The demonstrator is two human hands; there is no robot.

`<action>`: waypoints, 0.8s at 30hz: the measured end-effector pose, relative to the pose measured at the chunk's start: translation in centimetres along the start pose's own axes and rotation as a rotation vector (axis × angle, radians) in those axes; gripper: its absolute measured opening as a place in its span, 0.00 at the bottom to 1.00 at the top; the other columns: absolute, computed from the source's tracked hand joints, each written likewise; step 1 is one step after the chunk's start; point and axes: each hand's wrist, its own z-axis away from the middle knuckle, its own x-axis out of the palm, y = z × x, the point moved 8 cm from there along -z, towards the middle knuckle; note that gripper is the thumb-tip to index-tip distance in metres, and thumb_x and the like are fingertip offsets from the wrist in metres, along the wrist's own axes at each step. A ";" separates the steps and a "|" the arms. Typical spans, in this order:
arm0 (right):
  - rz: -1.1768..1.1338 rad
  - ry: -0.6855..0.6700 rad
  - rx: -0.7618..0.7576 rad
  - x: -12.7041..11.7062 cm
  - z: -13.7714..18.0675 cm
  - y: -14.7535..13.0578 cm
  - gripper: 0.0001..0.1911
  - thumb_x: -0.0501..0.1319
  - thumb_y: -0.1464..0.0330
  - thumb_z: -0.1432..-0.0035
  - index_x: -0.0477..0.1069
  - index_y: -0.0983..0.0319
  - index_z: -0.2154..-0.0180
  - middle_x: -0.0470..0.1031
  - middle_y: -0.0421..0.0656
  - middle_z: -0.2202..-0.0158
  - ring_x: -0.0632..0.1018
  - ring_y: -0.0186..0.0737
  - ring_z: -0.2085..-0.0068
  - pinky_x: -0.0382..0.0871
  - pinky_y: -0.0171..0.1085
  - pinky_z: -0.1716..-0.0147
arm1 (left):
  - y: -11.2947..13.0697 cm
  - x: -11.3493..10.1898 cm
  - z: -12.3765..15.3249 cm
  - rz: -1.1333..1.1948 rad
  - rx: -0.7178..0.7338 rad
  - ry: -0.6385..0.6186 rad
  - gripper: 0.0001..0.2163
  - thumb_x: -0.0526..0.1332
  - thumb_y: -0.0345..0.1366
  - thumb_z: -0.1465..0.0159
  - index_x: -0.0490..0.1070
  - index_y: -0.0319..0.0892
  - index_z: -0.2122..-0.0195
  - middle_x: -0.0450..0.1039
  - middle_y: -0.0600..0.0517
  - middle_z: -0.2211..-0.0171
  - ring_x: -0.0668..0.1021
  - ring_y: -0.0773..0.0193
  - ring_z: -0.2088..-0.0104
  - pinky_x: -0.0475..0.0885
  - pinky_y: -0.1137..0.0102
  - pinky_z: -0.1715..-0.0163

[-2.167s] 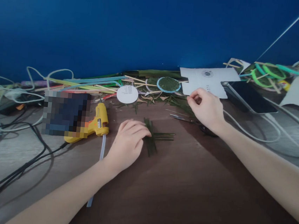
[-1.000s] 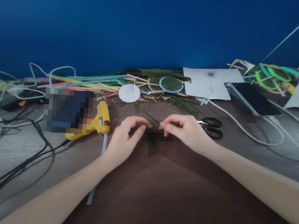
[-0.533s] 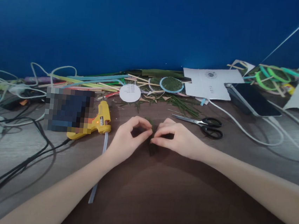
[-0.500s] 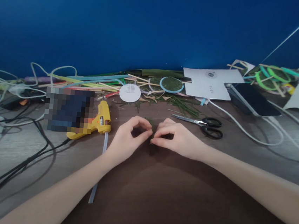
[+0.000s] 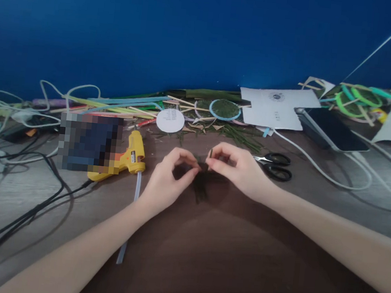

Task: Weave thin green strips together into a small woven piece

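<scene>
Above the middle of the dark table, my left hand (image 5: 174, 176) is closed in a pinch on a small woven piece of dark green leaf strips (image 5: 199, 189). Loose strip ends hang below the fingertips, and the weave itself is blurred. Facing it, my right hand (image 5: 239, 171) is closed in a pinch on a thin green strip (image 5: 210, 153), whose tip shows above the thumb. Whether that strip joins the piece I cannot tell. Behind my right hand lie black-handled scissors (image 5: 277, 160), their blades partly hidden by the hand.
A yellow glue gun (image 5: 134, 154) with a clear glue stick (image 5: 128, 232) lies left. At the back are a round white card (image 5: 170, 120), a blue-rimmed green disc (image 5: 224, 109), a white paper sheet (image 5: 272, 105) and several sticks. A phone (image 5: 335, 130) and cables are at right.
My right hand has moved up and slightly right, away from my left hand, with a thin green strip in its fingers. It now covers the scissor blades. My left hand stays nearly in place.
</scene>
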 end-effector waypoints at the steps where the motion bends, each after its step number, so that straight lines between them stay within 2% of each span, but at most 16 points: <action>1: -0.040 0.015 0.031 -0.4 -0.1 0.5 0.07 0.57 0.66 0.45 0.64 0.62 0.72 0.69 0.38 0.74 0.69 0.33 0.71 0.60 0.34 0.68 | 0.0 -0.3 0.0 -0.035 0.008 0.021 0.05 0.55 0.27 0.40 0.64 0.42 0.64 0.72 0.55 0.68 0.76 0.67 0.64 0.70 0.70 0.60; 4: -0.129 0.077 0.086 -1.8 -0.4 1.9 0.08 0.57 0.65 0.46 0.64 0.62 0.74 0.67 0.37 0.75 0.68 0.32 0.71 0.59 0.34 0.68 | -0.1 -1.2 0.1 -0.198 0.017 0.093 0.09 0.50 0.24 0.39 0.67 0.42 0.65 0.73 0.54 0.66 0.75 0.66 0.63 0.68 0.68 0.59; 6: -0.093 0.051 0.111 -2.0 -0.4 2.4 0.09 0.57 0.65 0.46 0.64 0.62 0.75 0.67 0.37 0.75 0.67 0.32 0.71 0.58 0.34 0.69 | 0.0 -1.4 0.2 -0.302 0.038 0.113 0.10 0.50 0.25 0.39 0.69 0.42 0.65 0.73 0.54 0.67 0.74 0.65 0.63 0.68 0.67 0.59; 10: 0.127 -0.022 0.079 -1.5 -0.2 2.1 0.10 0.58 0.63 0.47 0.67 0.62 0.75 0.67 0.39 0.74 0.67 0.34 0.70 0.57 0.35 0.69 | 1.2 -0.6 0.3 -0.444 0.192 0.053 0.09 0.52 0.24 0.41 0.70 0.40 0.66 0.74 0.53 0.67 0.74 0.64 0.63 0.68 0.67 0.61; 15: 0.303 -0.002 -0.051 -0.9 -0.1 0.9 0.08 0.58 0.66 0.46 0.67 0.61 0.75 0.69 0.40 0.74 0.67 0.37 0.66 0.59 0.36 0.66 | 2.6 1.3 1.4 -0.567 0.453 -0.076 0.11 0.52 0.22 0.41 0.72 0.39 0.66 0.76 0.51 0.66 0.75 0.63 0.65 0.69 0.67 0.63; 24: 0.347 0.006 -0.040 -0.4 -0.4 0.7 0.05 0.61 0.69 0.48 0.67 0.61 0.74 0.69 0.39 0.73 0.69 0.37 0.66 0.61 0.36 0.66 | 3.0 1.7 1.9 -0.663 0.587 -0.080 0.09 0.52 0.24 0.39 0.72 0.38 0.70 0.77 0.52 0.69 0.77 0.64 0.67 0.70 0.68 0.65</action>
